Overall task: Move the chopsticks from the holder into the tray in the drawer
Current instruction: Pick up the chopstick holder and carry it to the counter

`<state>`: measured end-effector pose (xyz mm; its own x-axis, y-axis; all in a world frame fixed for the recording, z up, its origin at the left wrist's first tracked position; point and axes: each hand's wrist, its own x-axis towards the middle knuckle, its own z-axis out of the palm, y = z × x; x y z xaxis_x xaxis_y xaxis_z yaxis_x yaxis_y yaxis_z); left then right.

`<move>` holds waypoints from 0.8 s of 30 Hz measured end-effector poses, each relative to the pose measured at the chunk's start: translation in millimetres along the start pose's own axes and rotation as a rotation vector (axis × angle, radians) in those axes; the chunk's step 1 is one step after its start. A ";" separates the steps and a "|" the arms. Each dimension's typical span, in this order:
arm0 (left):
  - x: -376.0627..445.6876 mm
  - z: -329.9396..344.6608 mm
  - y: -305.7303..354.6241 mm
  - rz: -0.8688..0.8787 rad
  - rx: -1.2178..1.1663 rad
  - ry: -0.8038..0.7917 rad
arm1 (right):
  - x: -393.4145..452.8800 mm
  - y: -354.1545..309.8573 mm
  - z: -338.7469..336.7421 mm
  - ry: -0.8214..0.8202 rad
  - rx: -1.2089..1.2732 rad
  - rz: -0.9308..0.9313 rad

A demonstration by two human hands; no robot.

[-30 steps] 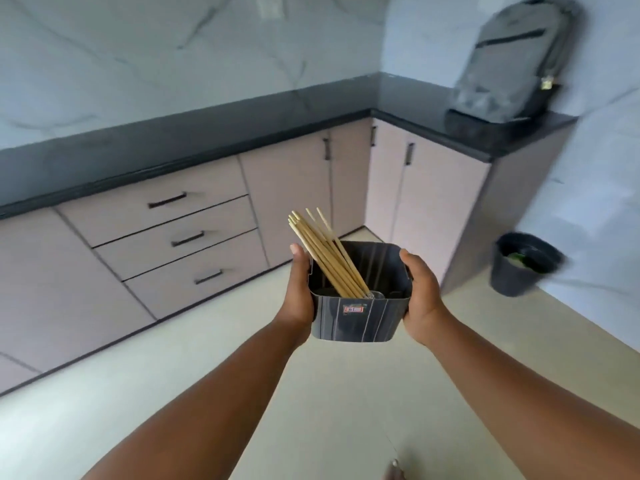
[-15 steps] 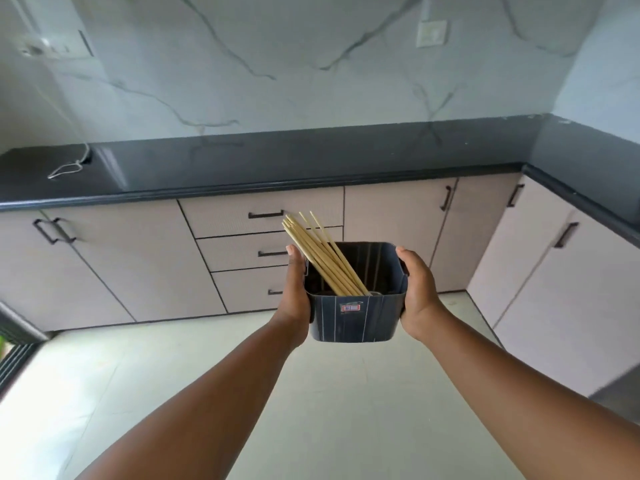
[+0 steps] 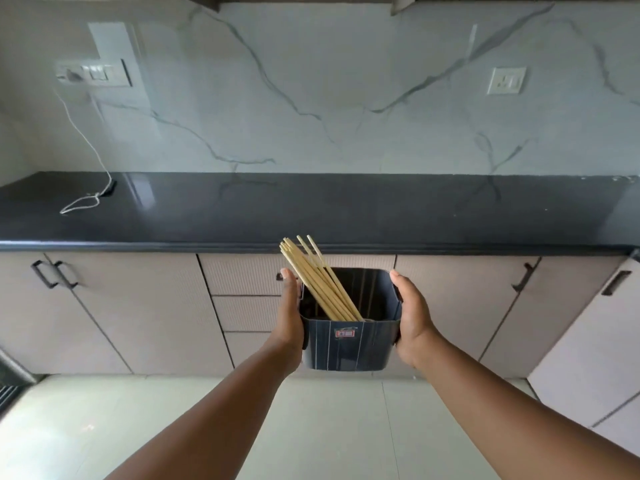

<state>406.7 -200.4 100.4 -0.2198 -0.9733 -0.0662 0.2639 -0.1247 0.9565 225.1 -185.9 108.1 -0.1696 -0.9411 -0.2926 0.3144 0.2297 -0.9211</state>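
Observation:
A dark square plastic holder [image 3: 349,346] with a small red label hangs in the air in front of the cabinets. My left hand [image 3: 290,313] grips its left wall and my right hand [image 3: 412,322] grips its right wall. Several pale wooden chopsticks [image 3: 317,280] lean to the upper left inside the holder, their tips above the rim. Behind the holder is a stack of beige drawers [image 3: 242,275], all shut. No tray is visible.
A long black countertop [image 3: 329,209] runs across the view with a white cable [image 3: 83,202] lying at its left end. Beige cabinet doors with black handles [image 3: 53,273] flank the drawers. Pale floor tiles [image 3: 329,427] lie below my arms. A marble wall carries two sockets.
The view has swung left and moved closer to the counter, now facing the drawers straight on. Both hands keep the same grip on the holder; the chopsticks have not shifted.

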 end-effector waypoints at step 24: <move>319.3 13.4 38.6 -0.093 0.099 0.191 | 345.8 -102.5 13.0 -0.116 -0.060 0.072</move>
<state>334.1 -513.5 120.0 -0.0546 -0.9784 -0.1993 0.1554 -0.2055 0.9662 146.4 -538.0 104.6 -0.0380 -0.9431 -0.3303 0.2647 0.3092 -0.9134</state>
